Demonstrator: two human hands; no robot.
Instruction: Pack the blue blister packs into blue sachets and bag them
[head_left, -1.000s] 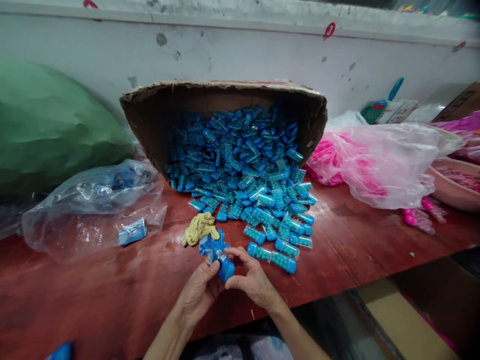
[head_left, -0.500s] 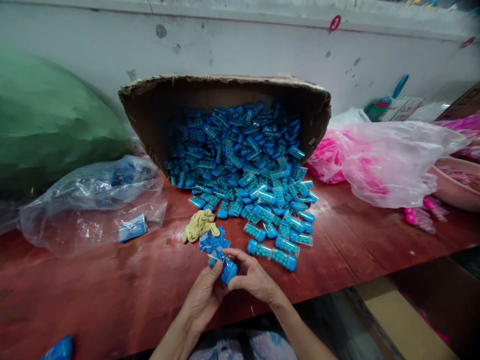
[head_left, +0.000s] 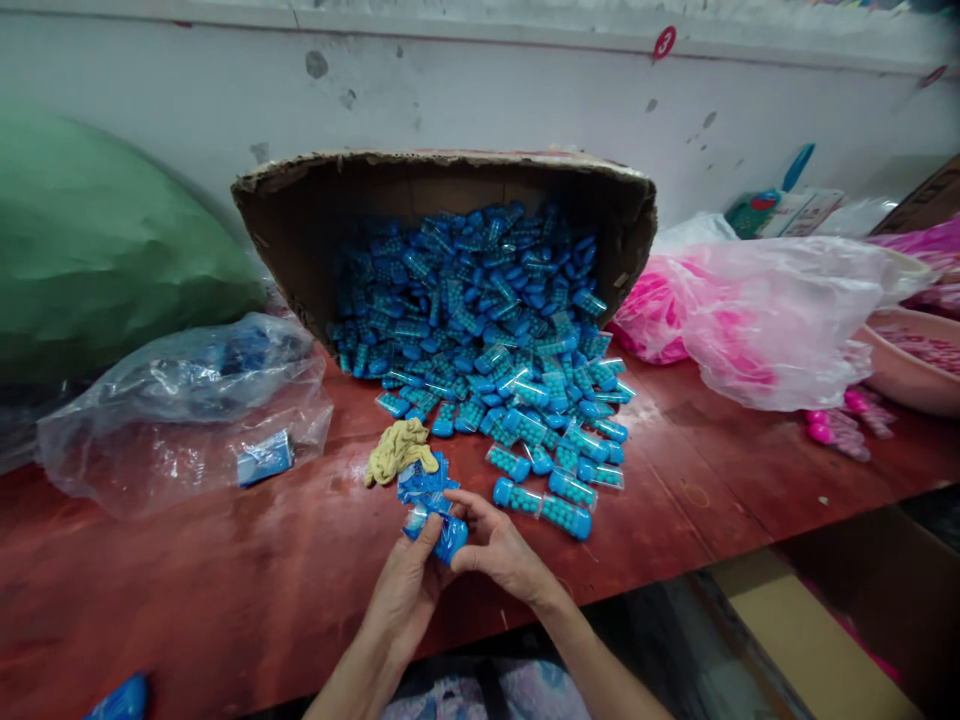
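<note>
In front of me, low over the table, my left hand is closed on a small blue-wrapped tube, thumb on top. My right hand curls round the tube's right side, with thumb and fingertips at its wrapper. Part of the tube is hidden by the fingers. Just beyond lie flat blue printed wrappers, and a crumpled yellow cloth-like piece touches them. To the right, several clear tubes of blue beads with blue caps lie loose. More form a big heap spilling from a cardboard box.
A clear plastic bag lies left, a blue-and-white packet by it, below a large green sack. Bags with pink contents and a pink basin stand right. A blue item lies near the red table's front edge.
The tube in my hands has tilted, its far end now pointing more to the left. Both hands have shifted slightly, and the whole view has moved a little.
</note>
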